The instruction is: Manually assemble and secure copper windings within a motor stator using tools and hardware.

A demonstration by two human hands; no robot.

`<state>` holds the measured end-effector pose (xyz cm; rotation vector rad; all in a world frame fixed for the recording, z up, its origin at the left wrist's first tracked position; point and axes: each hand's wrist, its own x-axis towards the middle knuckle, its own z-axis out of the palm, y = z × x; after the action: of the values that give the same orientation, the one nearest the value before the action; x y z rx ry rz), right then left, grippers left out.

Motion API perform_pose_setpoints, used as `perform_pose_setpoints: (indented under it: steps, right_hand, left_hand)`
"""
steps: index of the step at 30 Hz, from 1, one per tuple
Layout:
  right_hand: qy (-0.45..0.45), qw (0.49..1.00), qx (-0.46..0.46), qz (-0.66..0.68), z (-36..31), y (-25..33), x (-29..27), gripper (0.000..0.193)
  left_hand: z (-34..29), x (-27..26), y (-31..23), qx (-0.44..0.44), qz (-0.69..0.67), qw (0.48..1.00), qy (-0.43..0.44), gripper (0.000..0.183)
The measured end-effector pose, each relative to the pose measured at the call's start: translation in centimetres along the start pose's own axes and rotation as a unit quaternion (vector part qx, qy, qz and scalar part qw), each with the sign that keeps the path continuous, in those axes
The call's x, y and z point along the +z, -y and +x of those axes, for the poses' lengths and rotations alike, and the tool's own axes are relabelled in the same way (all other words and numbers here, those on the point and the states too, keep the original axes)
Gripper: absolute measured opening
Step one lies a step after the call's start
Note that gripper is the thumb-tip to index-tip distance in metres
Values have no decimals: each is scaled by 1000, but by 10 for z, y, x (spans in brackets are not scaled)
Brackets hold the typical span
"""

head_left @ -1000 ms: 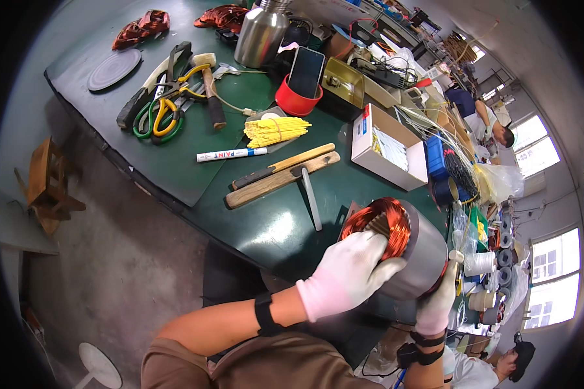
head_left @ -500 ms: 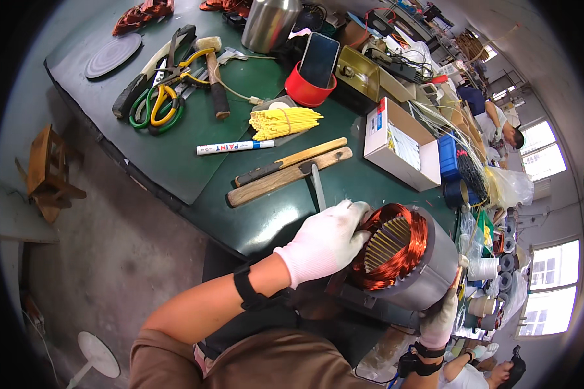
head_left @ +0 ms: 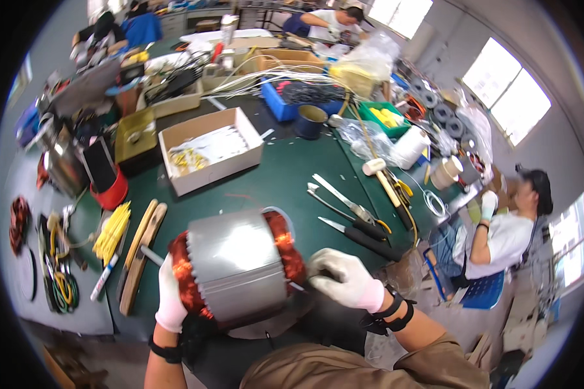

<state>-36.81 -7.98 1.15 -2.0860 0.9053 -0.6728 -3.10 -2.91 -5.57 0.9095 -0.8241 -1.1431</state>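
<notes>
- Head view: nearest, the white-gloved left hand [head_left: 170,299] lies against the left-end copper winding [head_left: 187,275] of a motor stator [head_left: 237,262]; some of its fingers are out of sight, so I cannot tell whether it is clamped there.
- The white-gloved right hand [head_left: 346,280] is just beside the stator's right-end copper winding [head_left: 285,246], fingers curled inward; whether they touch the coil, or meet the thumb around something, I cannot tell.
- The stator lies on its side between the two hands, over the near edge of the green-topped table [head_left: 285,175], its grey ribbed body crossing from left to right.
- Just left of the left hand, two wooden bars [head_left: 143,256] lie side by side, with a white marker [head_left: 104,279] and a bundle of yellow sticks [head_left: 112,233] next to them.
- Beyond the right hand rest a black-handled pointed blade [head_left: 363,240] and a pale-headed mallet [head_left: 392,191].
- Behind the stator stands an open carton [head_left: 220,172]; left of it, a phone [head_left: 99,162] leans in a red bowl [head_left: 111,191].
- Farther back sits a blue bin [head_left: 274,104] of dark pieces.
- At the right, a co-worker [head_left: 496,233] in white sits on a blue chair [head_left: 485,295].
</notes>
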Motion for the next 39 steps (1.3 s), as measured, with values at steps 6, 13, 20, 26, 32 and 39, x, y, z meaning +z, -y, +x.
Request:
perform_pose_setpoints:
  steps: [6,13,20,26,32,39]
  right_hand:
    - [117,993,27,1,-20,-10,0,28]
    - [38,992,121,30,-26,-48,-85,20]
    - [-60,864,139,-481,-16,-107,-97,43]
    - [-89,865,149,-471,-12,-132,-103,33]
    - [-78,904,119,-403,-44,-67,-125,14]
    - [75,924,4,-375,32,-4,-54,12]
  left_hand:
    - [-13,-69,34,-2,316,945,79,76]
    - [-14,-70,30,17,362,925,109,77]
    - [2,-45,4,62,351,919,170,65]
    - [28,-33,-21,0,327,933,152,46]
    - [49,-43,-17,32,297,927,226,53]
    - [47,-48,-4,51,260,940,215,41]
